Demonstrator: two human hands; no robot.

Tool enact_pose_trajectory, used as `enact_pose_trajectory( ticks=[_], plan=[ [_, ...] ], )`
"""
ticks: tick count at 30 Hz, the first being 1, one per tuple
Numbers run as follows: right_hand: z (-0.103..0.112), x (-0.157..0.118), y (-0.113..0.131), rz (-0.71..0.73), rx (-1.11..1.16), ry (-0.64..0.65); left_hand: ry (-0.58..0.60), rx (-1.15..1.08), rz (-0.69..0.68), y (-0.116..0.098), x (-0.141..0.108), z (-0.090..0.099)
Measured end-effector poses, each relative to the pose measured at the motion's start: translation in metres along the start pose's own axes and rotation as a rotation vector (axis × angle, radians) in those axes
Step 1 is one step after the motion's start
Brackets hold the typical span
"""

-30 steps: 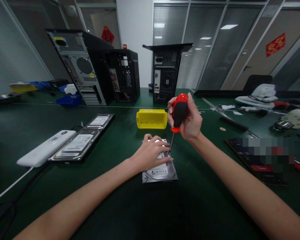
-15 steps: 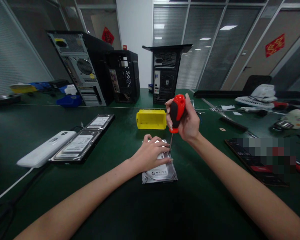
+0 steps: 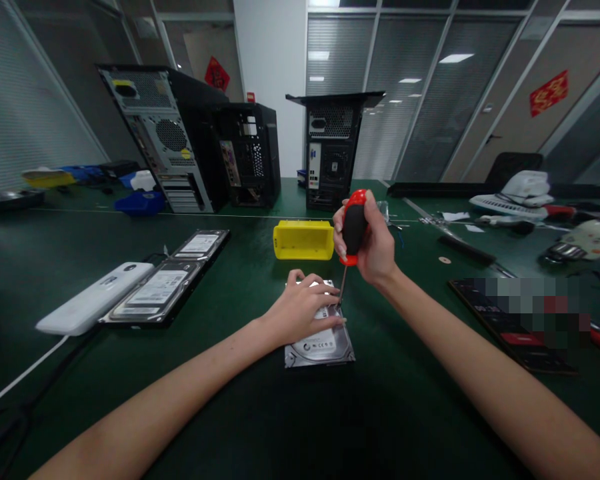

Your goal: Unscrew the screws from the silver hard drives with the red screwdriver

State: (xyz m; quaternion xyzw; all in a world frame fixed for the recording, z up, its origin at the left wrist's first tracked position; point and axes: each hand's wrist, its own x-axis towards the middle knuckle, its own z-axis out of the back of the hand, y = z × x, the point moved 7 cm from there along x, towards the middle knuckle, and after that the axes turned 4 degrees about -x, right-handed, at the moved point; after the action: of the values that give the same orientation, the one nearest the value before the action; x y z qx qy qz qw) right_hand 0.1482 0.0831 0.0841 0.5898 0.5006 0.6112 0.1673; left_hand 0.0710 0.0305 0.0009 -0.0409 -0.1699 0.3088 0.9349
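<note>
A: How is the screwdriver [image 3: 354, 230] gripped?

B: The red-and-black handle is grasped in the right hand [image 3: 377, 247], fingers wrapped about it; the shaft is tilted, and its tip appears to be set at the right edge of the hard drive [image 3: 320, 345].

A: By what is the drive steadied?

B: By the left hand [image 3: 303, 307], laid flat across its top face with fingers spread, clasping nothing. The drive is supported on the green table [image 3: 250, 287], nearer than the yellow bin [image 3: 303, 241].

A: What faults might be expected?

B: Through the tilt, the tip could be thrown sideways, the neighbouring fingers jabbed and the cover scratched. Were the left hand's pressure eased, the drive could be turned with the shaft.
</note>
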Motion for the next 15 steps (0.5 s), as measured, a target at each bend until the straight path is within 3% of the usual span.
enact_pose_trajectory(
  ticks=[3,8,15],
  plan=[
    [0.0028,0.0006,0.0024,0.041,0.073,-0.030,-0.003,-0.003,0.005,-0.0005,-0.0001,0.0001],
    [-0.0013,-0.0006,0.0054,0.048,0.069,0.016,0.004,-0.006,0.013,-0.0008,0.0002,0.0002],
    [0.0016,0.0001,0.0050,0.058,0.026,-0.029,0.009,-0.020,0.010,-0.0008,0.0006,0.0007]
  ],
)
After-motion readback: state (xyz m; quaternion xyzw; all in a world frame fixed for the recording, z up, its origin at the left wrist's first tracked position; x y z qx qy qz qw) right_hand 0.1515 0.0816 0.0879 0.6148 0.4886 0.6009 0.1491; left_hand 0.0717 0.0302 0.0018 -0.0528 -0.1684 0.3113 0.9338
